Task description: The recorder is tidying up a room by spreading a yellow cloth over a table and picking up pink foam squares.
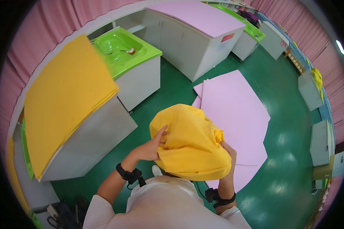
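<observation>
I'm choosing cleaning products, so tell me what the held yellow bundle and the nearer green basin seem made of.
Yellow bundle: matte fabric, probably, from its soft folds and gathered twist; fibre unclear.
Nearer green basin: smooth, glossy moulded plastic, likely, from its rounded, seamless corners; coated metal possible.

Fairly bright, even indoor light fills the room, with a white lamp (340,47) glaring at upper right. Pale reflections spot the green floor (288,129) toward its right edge; soft shadows mark the folds of the yellow cloth (191,141). Fisheye distortion bows the pink worktop's (198,17) edges — black vignetting swallows the corners. Dark clutter (70,213) at lower left seems too murky to identify.
</observation>
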### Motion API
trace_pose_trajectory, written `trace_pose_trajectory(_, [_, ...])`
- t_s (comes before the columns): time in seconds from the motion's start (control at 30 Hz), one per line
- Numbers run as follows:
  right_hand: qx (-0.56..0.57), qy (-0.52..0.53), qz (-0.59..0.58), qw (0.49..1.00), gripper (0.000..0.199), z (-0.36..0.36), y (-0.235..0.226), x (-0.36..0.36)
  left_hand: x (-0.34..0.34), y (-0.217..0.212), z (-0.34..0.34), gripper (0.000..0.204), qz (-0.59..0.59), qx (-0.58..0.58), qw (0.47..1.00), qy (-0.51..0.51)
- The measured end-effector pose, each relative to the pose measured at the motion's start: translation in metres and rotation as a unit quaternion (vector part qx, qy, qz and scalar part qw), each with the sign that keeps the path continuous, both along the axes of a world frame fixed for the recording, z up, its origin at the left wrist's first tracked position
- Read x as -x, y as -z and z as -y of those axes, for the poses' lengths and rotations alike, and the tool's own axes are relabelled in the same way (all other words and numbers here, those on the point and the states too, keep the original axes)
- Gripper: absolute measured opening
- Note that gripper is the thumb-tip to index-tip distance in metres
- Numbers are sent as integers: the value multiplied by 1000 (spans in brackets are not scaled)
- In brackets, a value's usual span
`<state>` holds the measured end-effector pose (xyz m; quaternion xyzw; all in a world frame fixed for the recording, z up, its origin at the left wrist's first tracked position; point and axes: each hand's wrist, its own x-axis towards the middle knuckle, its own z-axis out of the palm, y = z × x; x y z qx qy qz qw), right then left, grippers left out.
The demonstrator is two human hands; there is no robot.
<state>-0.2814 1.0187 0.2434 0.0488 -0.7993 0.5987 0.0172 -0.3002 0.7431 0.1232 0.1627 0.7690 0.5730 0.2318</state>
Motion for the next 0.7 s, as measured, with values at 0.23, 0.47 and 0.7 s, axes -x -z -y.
trace_pose_trajectory(0.23, [44, -158, 74, 984, 44, -8, 25, 158, 207, 70, -13, 115, -56, -26, 998, 30])
trace_pose_trajectory(0.47, [-32, -268, 87, 959, 43, -13, 20, 318, 356, 26, -9, 58, 134, 32, 953, 271])
trace_pose_trajectory(0.7, [-330, -110, 93, 933, 33, -22, 16, 483, 497, -8, 35, 38, 111, 340, 904, 235])
